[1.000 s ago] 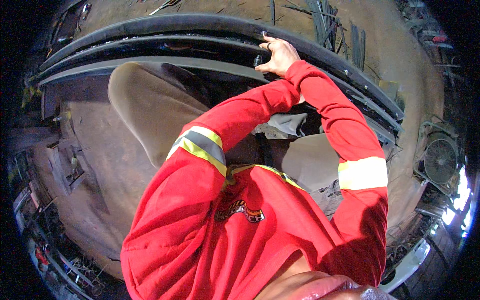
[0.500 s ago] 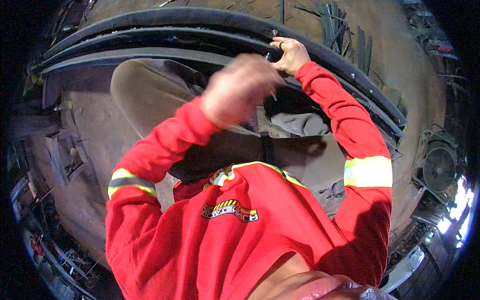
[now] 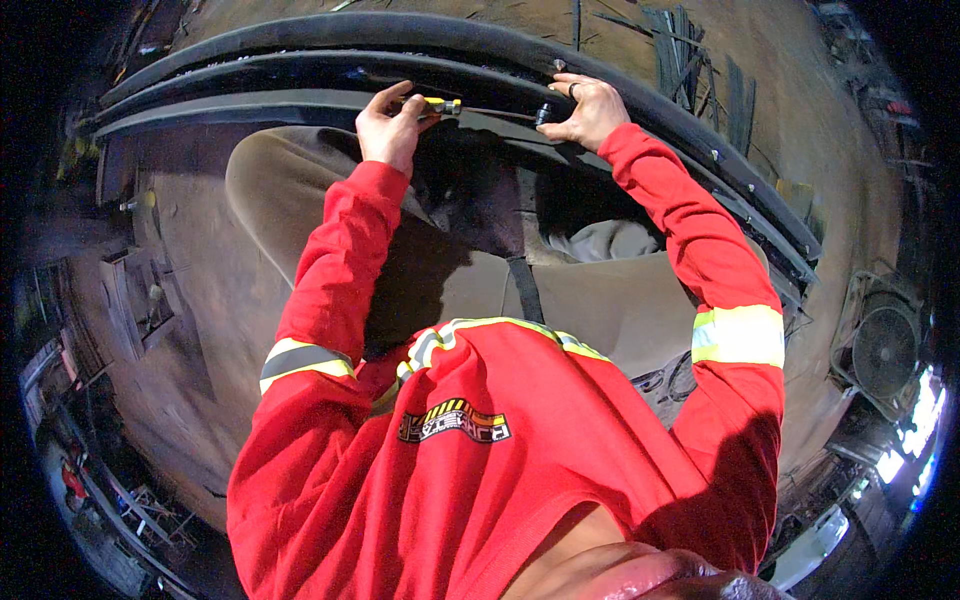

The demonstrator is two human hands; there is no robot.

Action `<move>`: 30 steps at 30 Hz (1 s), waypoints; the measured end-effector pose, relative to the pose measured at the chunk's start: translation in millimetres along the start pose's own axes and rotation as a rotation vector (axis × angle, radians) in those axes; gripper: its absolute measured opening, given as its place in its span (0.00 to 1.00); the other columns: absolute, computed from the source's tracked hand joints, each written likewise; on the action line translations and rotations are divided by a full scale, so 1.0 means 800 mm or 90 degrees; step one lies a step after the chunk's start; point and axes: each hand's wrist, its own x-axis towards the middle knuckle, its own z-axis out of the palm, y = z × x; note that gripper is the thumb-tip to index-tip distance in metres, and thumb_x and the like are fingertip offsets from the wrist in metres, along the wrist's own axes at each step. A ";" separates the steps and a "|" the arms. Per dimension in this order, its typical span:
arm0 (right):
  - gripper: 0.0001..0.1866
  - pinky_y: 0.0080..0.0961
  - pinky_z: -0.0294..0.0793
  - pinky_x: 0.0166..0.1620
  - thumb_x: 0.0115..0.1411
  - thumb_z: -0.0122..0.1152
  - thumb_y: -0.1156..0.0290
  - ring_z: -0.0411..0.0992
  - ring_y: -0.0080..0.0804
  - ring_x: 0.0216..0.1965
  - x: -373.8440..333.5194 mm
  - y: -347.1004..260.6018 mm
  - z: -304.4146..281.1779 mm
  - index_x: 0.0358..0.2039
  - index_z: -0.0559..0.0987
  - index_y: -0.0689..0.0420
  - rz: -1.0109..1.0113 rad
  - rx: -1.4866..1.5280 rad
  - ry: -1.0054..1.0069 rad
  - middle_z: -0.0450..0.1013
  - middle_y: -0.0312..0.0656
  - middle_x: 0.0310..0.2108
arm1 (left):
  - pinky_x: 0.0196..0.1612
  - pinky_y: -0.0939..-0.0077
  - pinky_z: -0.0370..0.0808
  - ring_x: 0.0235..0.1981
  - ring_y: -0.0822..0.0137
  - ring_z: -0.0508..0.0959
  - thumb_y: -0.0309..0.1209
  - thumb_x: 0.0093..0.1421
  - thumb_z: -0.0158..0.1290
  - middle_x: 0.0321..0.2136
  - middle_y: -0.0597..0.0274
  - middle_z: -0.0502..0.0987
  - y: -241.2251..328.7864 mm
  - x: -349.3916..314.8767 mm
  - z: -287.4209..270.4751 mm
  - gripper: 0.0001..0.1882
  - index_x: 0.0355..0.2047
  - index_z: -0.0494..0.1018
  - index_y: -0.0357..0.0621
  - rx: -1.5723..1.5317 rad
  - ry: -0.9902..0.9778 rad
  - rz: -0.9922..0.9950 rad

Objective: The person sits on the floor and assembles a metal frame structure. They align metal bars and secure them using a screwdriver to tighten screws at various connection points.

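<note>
In my left hand (image 3: 388,128) is a screwdriver (image 3: 443,106) with a yellow-and-black handle. Its thin shaft points right toward my other hand, and the fingers are closed around the handle. My right hand (image 3: 588,112) rests at the long dark metal beam (image 3: 330,72), with a short black cylindrical piece (image 3: 545,113) between thumb and fingers. A dark ring is on one of its fingers. The shaft's end lies close to the black piece; whether they touch I cannot tell. A small bolt head (image 3: 558,64) stands on the beam just beyond my right hand.
My bent legs (image 3: 290,190) lie close behind the beam, which curves across the front. Dark metal strips (image 3: 675,60) lie on the brown floor beyond. A round fan (image 3: 880,340) stands at the right, a metal frame (image 3: 140,300) at the left.
My left hand has swung away to the left and forward, from in front of my right hand to the beam. The screwdriver now shows clearly. My right hand has stayed nearly in place.
</note>
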 end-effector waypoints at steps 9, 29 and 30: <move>0.33 0.28 0.65 0.55 0.33 0.68 0.53 0.70 0.40 0.50 -0.004 -0.006 -0.004 0.40 0.79 0.61 -0.003 -0.004 0.003 0.72 0.51 0.47 | 0.31 0.71 0.81 0.28 0.64 0.78 0.25 0.55 0.55 0.32 0.53 0.73 0.007 0.008 0.006 0.17 0.44 0.69 0.30 0.073 -0.019 0.002; 0.35 0.29 0.65 0.55 0.34 0.67 0.59 0.69 0.46 0.51 0.015 -0.005 -0.024 0.43 0.75 0.69 -0.007 -0.003 -0.158 0.66 0.58 0.52 | 0.33 0.66 0.81 0.33 0.62 0.76 0.16 0.53 0.52 0.34 0.53 0.67 0.021 -0.028 0.050 0.21 0.42 0.53 0.42 -0.001 -0.099 0.015; 0.35 0.29 0.65 0.56 0.34 0.67 0.60 0.68 0.46 0.51 0.016 -0.007 -0.026 0.43 0.75 0.69 -0.004 -0.003 -0.168 0.65 0.58 0.53 | 0.33 0.65 0.81 0.33 0.62 0.76 0.16 0.53 0.52 0.34 0.53 0.68 0.021 -0.030 0.050 0.21 0.41 0.53 0.42 -0.003 -0.105 0.030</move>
